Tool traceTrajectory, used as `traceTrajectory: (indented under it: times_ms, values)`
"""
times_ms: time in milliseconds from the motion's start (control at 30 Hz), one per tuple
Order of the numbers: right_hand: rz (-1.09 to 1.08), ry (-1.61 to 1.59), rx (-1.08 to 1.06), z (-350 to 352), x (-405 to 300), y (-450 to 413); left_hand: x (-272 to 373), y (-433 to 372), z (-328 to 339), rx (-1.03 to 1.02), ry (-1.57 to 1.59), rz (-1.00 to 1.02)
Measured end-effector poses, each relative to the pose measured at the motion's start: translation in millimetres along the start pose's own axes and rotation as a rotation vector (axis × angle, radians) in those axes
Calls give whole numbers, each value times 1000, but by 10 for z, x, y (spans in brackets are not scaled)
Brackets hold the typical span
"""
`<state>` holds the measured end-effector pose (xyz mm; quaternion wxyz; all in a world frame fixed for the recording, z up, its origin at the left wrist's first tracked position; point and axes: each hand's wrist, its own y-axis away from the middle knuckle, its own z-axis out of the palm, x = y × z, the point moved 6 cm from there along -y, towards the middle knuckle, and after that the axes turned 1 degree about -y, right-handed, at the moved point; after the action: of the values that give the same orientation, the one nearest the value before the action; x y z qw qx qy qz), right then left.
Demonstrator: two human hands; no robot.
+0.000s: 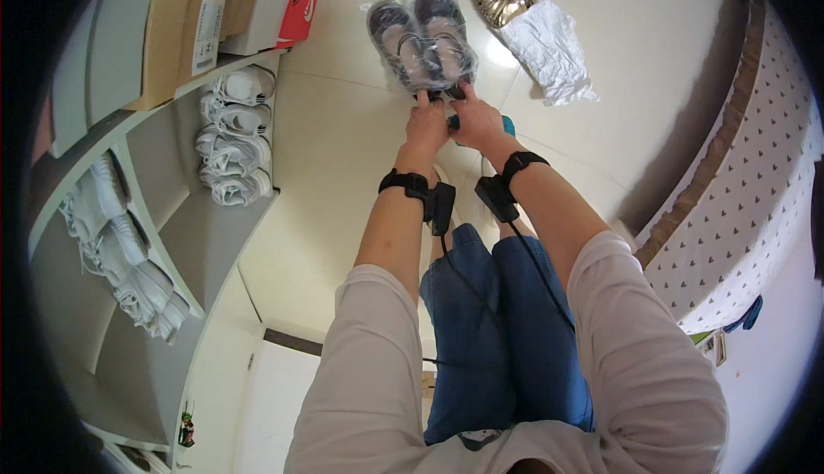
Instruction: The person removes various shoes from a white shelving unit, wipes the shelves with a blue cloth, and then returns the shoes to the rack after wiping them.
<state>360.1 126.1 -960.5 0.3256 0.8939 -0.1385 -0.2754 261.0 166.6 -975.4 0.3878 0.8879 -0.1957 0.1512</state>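
Note:
A pair of dark shoes with pale insoles (412, 55) lies on the floor inside a clear plastic bag (467, 55), soles down and side by side. My left hand (426, 125) grips the bag's near end, its index finger stretched toward the heel of the left shoe. Close beside it, my right hand (477, 123) holds the same end at the right shoe's heel. The fingertips are partly hidden under the hands. Right of the bag lies a gold shoe (501, 1), its near part covered by crumpled white wrapping (550, 49).
A shelf unit (203, 255) on the left holds white sneakers (235, 136) and more white shoes (132, 248). Shoe boxes (302, 4) stand on its top. A teal item (508, 126) shows behind my right hand. A heart-patterned cover (734, 210) hangs at the right. Cables run from both wrist devices.

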Motion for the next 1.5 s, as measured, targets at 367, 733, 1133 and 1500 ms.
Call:
traceTrajectory:
  times_ms: [367,733,1133,1500]
  values:
    - [-247,110,288,-1163,-371,389,466,492,-839,381,57,224]
    - [-563,110,585,-3910,-1720,3054,2171,3046,-3590,692,48,414]
    - [-1251,177,887,-6643,-3869,6633,3737,6920,-6188,1207,-212,591]
    - [-1717,175,1146,-7927,-5956,8587,4162,9538,-8067,1613,-783,411]
